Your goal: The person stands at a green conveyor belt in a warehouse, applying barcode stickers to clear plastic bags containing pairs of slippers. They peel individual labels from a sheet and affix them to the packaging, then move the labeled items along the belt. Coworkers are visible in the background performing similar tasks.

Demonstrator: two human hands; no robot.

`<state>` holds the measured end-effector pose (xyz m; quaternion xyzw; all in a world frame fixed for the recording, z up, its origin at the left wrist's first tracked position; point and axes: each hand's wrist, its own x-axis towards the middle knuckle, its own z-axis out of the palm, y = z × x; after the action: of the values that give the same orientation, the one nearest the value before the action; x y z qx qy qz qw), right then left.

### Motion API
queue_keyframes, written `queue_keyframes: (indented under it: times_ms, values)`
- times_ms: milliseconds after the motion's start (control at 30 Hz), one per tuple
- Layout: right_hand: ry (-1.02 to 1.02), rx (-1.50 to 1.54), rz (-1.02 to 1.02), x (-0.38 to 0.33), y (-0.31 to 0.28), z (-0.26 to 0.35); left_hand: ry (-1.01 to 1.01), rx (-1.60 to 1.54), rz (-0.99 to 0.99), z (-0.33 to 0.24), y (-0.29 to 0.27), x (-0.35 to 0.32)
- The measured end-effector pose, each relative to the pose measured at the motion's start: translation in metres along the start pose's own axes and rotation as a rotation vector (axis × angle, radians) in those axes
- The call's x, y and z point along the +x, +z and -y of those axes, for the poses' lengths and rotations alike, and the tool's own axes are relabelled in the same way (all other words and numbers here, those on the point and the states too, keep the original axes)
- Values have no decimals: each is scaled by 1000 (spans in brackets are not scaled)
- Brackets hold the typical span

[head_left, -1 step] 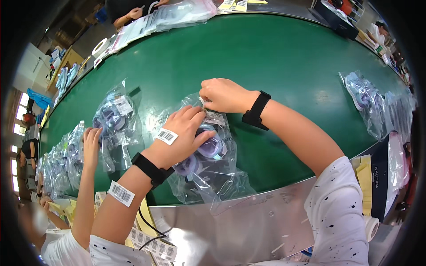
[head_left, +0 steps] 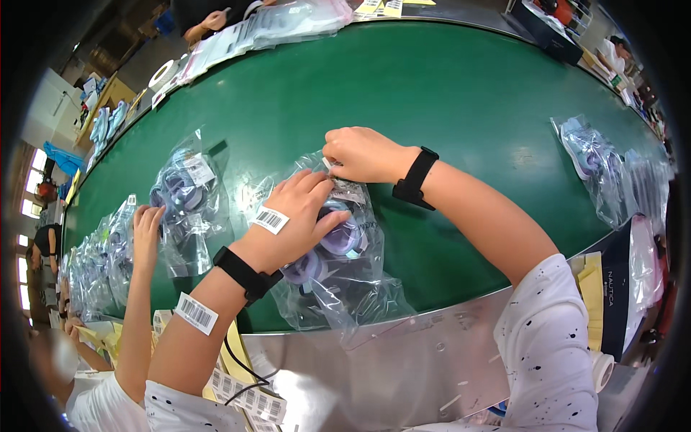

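Nearest the body, along the steel edge [head_left: 403, 360] of the bench: a strip of barcode stickers [head_left: 248, 399] by the left elbow, white with black bars, one more stuck on the left forearm [head_left: 196, 313] and one on the back of the left hand [head_left: 299, 223]. Just beyond, on the green belt [head_left: 446, 93], a clear bag [head_left: 338, 273] holding lilac headphones [head_left: 338, 234]. Left hand spread flat over the bag, fingers loosely open, pressing down rather than gripping. Right hand [head_left: 360, 153] at the bag's far end, fingers pinched shut on something small and white at the bag's mouth [head_left: 327, 164]; sticker or flap, cannot tell which. White label [head_left: 349, 191] already on the bag under the fingertips.

By the look of it, midway: headphones bagged, label on, mouth of the bag not yet finished.

Left of that, a co-worker's hand [head_left: 147, 223] resting on a second bag [head_left: 183, 198], same contents, white label on top. Further left, a row of like bags [head_left: 101, 259]. Far right, more filled bags [head_left: 597, 162] at the belt's edge, yellow cards [head_left: 592, 288] and a dark flat pack [head_left: 615, 288] below them. Farthest off, pale flat packets [head_left: 273, 25] piled across the belt.
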<state>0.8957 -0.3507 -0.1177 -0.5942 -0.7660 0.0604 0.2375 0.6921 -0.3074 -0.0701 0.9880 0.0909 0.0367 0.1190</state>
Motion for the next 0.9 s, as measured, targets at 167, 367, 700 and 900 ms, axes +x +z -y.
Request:
queue_keyframes:
  times_ms: [167, 367, 700, 900]
  values:
    - [-39, -79, 37, 9, 5, 1, -7, -22, 16, 1, -4, 1]
    - [-13, -112, -113, 14, 22, -9, 7, -29, -58, 6, 0, -8]
    - [798, 1067, 259, 12, -11, -27, -13, -69, -133, 7, -4, -24]
    - [745, 1127, 132, 21, 4, -26, 4, -69, -128, 10, -8, -27]
